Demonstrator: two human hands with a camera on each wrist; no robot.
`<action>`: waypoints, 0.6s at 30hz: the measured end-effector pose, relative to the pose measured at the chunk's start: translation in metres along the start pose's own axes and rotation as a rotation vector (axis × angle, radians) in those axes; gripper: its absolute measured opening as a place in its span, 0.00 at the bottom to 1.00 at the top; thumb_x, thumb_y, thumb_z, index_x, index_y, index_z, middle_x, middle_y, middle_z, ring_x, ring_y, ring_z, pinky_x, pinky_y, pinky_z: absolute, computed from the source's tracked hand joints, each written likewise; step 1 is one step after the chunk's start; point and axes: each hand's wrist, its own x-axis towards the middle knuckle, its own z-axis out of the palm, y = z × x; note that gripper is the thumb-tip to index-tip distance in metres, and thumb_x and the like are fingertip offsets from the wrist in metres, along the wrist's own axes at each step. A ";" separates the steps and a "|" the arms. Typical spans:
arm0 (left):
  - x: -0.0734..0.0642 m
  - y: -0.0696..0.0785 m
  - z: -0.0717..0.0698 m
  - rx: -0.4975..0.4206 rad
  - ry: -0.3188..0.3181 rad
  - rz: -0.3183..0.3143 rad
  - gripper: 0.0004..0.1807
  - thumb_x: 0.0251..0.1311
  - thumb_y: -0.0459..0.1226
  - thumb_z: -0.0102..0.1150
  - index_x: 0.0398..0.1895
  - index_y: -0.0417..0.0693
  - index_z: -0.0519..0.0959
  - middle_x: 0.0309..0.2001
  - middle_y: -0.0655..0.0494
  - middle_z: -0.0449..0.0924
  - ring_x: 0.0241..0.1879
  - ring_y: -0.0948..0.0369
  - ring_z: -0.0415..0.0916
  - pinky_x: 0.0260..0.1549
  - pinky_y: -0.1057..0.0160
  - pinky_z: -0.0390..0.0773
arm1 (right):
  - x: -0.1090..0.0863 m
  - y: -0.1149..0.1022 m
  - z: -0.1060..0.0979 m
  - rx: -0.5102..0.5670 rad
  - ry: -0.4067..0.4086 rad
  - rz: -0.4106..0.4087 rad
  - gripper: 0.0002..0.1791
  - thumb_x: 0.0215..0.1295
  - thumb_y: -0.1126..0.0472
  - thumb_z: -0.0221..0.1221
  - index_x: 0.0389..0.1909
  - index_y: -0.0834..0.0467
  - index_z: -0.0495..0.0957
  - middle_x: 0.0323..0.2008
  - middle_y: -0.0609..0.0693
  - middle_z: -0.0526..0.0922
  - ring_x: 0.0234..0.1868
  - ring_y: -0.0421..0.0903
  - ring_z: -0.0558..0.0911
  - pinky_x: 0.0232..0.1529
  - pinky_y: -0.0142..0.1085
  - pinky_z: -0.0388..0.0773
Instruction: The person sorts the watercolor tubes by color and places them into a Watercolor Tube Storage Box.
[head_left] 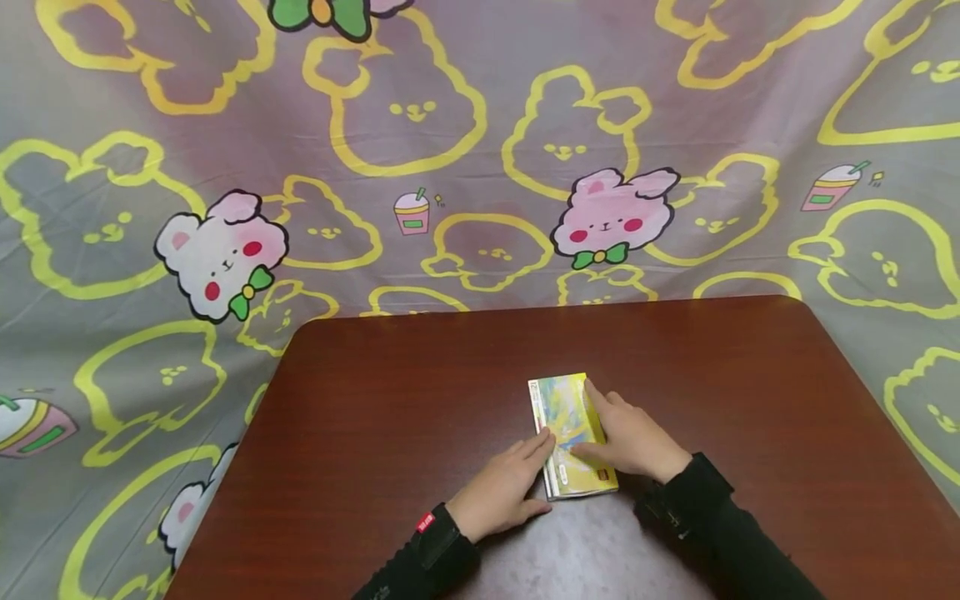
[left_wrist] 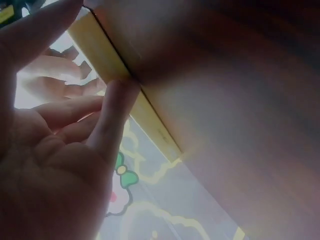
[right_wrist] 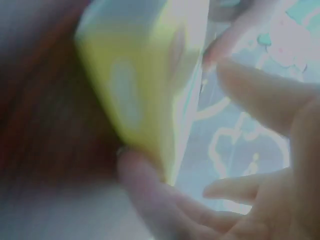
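A flat yellow box (head_left: 564, 408) with a blue-and-yellow printed top and pale left side lies on the brown table. My left hand (head_left: 498, 487) reaches its left long side, the extended fingertips at the edge and the thumb near the table. In the left wrist view, a finger (left_wrist: 117, 102) touches the yellow side of the box (left_wrist: 152, 127). Along the right long side is my right hand (head_left: 633, 433), its thumb over the top. The blurred right wrist view shows a fingertip (right_wrist: 137, 167) at a corner of the box (right_wrist: 142, 95) and the thumb apart from it.
The reddish-brown table (head_left: 405, 375) has rounded far corners and a glossy patch of light near its front. Behind and beside it hangs a grey-mauve cloth (head_left: 495, 200) printed with yellow outlines and bunny faces. Dark sleeves (head_left: 738, 533) cover both forearms.
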 end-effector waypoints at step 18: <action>0.000 -0.012 -0.007 -0.012 0.020 -0.010 0.44 0.58 0.44 0.67 0.74 0.40 0.58 0.75 0.45 0.58 0.70 0.52 0.59 0.63 0.49 0.72 | -0.010 -0.031 0.017 -0.172 -0.036 -0.104 0.70 0.39 0.30 0.71 0.78 0.59 0.46 0.71 0.70 0.61 0.65 0.66 0.65 0.55 0.57 0.76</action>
